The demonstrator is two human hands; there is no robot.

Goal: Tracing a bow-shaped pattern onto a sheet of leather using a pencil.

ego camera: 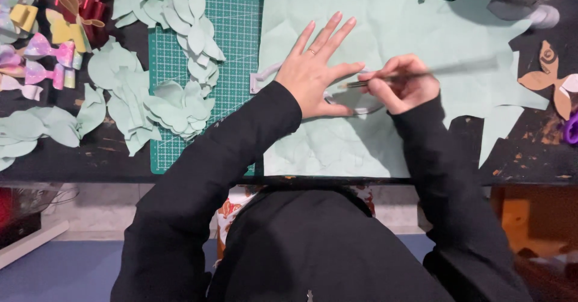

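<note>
Two hands work close together over a large pale green sheet spread on the dark desk. The left hand lies flat with fingers spread wide, pressing a clear outline template onto the sheet; a ring sits on one finger. Just right of it, nearly touching its thumb, the right hand is pinched shut on a slim pencil, whose tip meets the sheet by the left thumb; the far end of the pencil is blurred. Both arms wear black sleeves. The sheet's right edge is cut into jagged notches.

Left of the hands, a green gridded cutting mat lies partly under the sheet, and piles of pale green cut-out shapes rest on it and on the desk beyond. At the far left sit shiny pastel bows and a yellow one near a red piece. At the right edge lies a tan bow-shaped cut-out, with something purple just near of it.
</note>
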